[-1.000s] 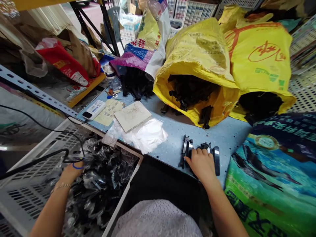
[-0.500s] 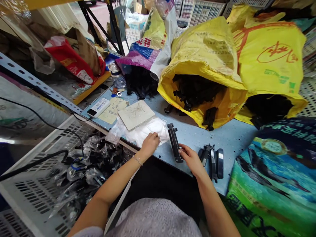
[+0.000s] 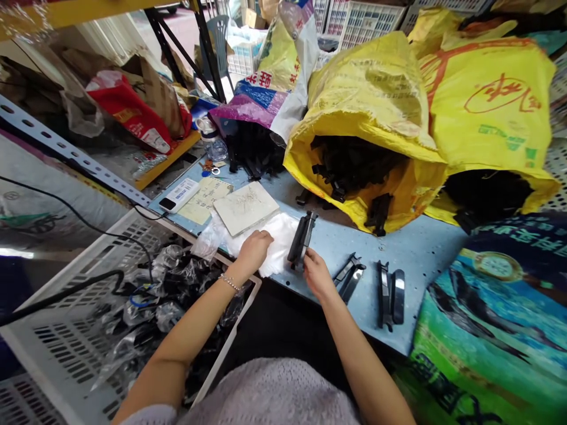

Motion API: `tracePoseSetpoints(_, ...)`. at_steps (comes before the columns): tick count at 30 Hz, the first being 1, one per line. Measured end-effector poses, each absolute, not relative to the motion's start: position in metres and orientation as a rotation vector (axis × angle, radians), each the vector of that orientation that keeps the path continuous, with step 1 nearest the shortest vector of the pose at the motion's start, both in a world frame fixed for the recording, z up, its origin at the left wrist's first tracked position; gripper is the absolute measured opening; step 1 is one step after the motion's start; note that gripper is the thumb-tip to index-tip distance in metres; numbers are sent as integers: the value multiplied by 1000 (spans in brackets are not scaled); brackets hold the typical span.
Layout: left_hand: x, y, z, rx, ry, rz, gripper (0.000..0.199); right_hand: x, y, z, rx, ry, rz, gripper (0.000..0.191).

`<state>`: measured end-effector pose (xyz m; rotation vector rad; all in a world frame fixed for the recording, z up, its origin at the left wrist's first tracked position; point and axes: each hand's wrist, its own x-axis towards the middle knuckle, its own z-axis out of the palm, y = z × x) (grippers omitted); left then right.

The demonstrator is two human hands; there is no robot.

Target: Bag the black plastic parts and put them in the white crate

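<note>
My right hand [image 3: 317,274] has its fingers at the foot of a black plastic part [image 3: 302,239], which stands tilted on the blue-grey table [image 3: 416,248]. My left hand [image 3: 253,252] lies on a crumpled white plastic sheet [image 3: 279,248], a short way left of that part. I cannot tell whether it grips the sheet. Further right, two more black plastic parts [image 3: 349,277] [image 3: 390,295] lie apart on the tabletop. Yellow woven sacks [image 3: 372,94] [image 3: 491,106] hold many similar black parts.
A white crate [image 3: 84,295] of plastic-wrapped black parts stands by the table's near edge, under my left forearm. A pale board [image 3: 245,208], paper note and white device lie on the table. A black cable crosses the crate. A blue-green sack [image 3: 473,330] stands at the right.
My right hand has carried the black part left and stood it tilted. My left hand has moved from the crate onto the white sheet. The parts at right now lie further apart.
</note>
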<state>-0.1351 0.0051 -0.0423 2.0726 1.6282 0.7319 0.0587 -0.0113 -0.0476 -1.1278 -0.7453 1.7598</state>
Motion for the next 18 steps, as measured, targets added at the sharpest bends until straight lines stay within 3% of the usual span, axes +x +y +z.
tracePoseSetpoints(3,-138,12,-43,2141,1649,697,47,73,-31,-40,-1108,-881,1761,33)
tracePoseSetpoints(7,-140,9,-36,2048,1566,796,61,85,-50,-29,-962,-770,2264,27)
tracePoseSetpoints(10,-138,-12,-23,2091,1364,848,65,83,-45,-36,-910,-529,2432,28)
tracePoseSetpoints(14,-126,-53,-10,2131,1030,785,69,70,-36,-45,-980,-611,2216,23)
tracePoseSetpoints(18,-118,-89,7,2140,991,678,71,63,-55,-34,-1161,-1221,1790,20)
